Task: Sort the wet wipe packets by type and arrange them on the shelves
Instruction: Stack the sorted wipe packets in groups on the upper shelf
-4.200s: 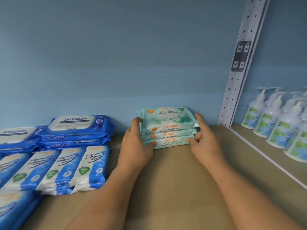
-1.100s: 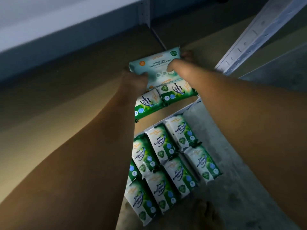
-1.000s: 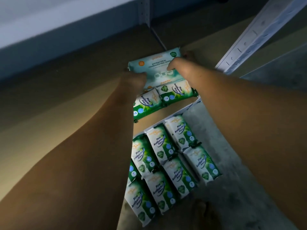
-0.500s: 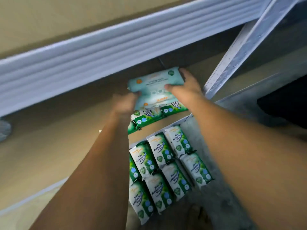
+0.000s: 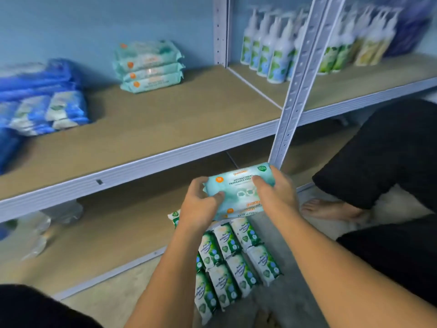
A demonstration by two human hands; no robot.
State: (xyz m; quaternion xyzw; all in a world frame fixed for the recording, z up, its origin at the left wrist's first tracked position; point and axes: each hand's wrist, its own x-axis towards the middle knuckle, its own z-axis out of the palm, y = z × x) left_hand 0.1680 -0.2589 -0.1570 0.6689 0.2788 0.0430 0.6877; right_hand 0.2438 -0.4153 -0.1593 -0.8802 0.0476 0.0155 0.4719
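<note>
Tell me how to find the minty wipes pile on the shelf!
Start at the upper shelf, a tan board. Against the back wall, between the blue packets on the left and the pump bottles on the right, sits the pale teal stack. Only it up there shows orange dots.

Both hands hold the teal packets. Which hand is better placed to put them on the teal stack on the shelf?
Probably the left hand: the teal stack lies up and left of the held packets, on its side.

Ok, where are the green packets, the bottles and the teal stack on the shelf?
green packets [image 5: 227, 242]: head view, a middle packet's label
bottles [image 5: 277, 60]: head view, front bottle's body
teal stack [image 5: 151, 73]: head view, front edge
</note>
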